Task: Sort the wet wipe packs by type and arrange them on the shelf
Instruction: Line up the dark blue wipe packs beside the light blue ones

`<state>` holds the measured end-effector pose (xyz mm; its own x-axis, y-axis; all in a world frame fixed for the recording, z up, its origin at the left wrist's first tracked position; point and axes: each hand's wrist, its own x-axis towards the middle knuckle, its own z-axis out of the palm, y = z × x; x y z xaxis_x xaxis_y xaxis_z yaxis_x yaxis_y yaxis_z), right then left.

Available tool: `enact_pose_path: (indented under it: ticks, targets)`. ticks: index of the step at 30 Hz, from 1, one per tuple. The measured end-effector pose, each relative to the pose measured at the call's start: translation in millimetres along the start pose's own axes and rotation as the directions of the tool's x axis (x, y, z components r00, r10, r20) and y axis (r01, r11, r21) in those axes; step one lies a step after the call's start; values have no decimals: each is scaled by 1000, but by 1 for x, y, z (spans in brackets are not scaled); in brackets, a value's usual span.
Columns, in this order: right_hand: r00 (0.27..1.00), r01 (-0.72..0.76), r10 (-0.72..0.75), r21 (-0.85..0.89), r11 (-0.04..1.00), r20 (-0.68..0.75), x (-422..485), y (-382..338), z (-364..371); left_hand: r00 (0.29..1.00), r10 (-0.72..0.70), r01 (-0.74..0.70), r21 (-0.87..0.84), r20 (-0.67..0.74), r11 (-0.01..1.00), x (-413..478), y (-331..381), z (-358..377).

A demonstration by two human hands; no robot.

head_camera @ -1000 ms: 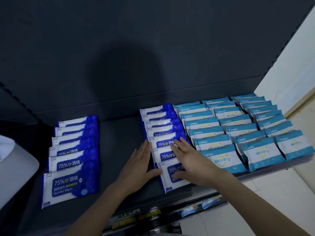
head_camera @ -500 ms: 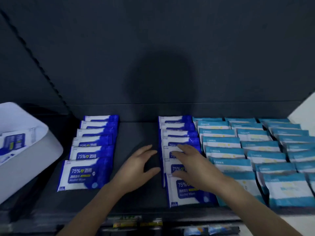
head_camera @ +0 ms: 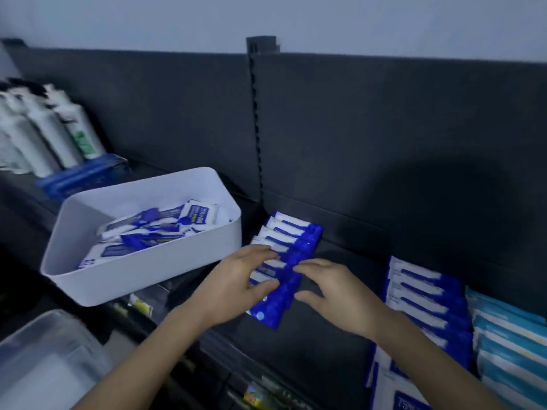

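**Hands shift to the left-hand blue row; bin not yet emptied**

Head view: since half a second ago both hands have left the middle row of dark-blue packs and come over to the leftmost row (head_camera: 285,261), and my view has swung left with them, so the white bin (head_camera: 142,273) now shows in full.

The left hand (head_camera: 236,287) lies flat on the near packs of that row, fingers spread, thumb along the front; it presses on them and does not clamp anything that I can see. The right hand (head_camera: 334,294) sits just to the right of the same row, fingers loose and apart, fingertips touching the row's blue edge, holding nothing. I read this as squaring the row up.

To the right of the right hand, well apart, the second dark-blue row (head_camera: 426,300) stands overlapped in line, and beyond it the light-blue packs (head_camera: 509,335) are grouped by themselves at the frame edge. So the two types look separated on the shelf (head_camera: 340,344).

Left of the left hand, the bin holds a loose heap of blue-and-white packs (head_camera: 148,232). By my judgement the sorting is well along but unfinished. A bare strip of shelf under the right hand could take another row.
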<state>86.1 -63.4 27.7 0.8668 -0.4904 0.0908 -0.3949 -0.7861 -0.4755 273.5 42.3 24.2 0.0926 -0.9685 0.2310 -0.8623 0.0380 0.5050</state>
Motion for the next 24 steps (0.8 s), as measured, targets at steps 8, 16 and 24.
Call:
enact_pose_path:
  ticks: [8, 16, 24]
  targets:
    - [986, 144, -144, -3, 990, -81, 91, -56, -3, 992, -93, 109, 197, -85, 974, -18, -62, -109]
    - [982, 134, -142, -65, 989, -125, 191, -89, 26, 845, -498, 426, 317, 197, 848, -16, -159, -170]
    - [983, -182, 178, -140, 973, -37, 228, -72, 47, 682, -628, 543, 315, 376, 779, -3, -191, -179]
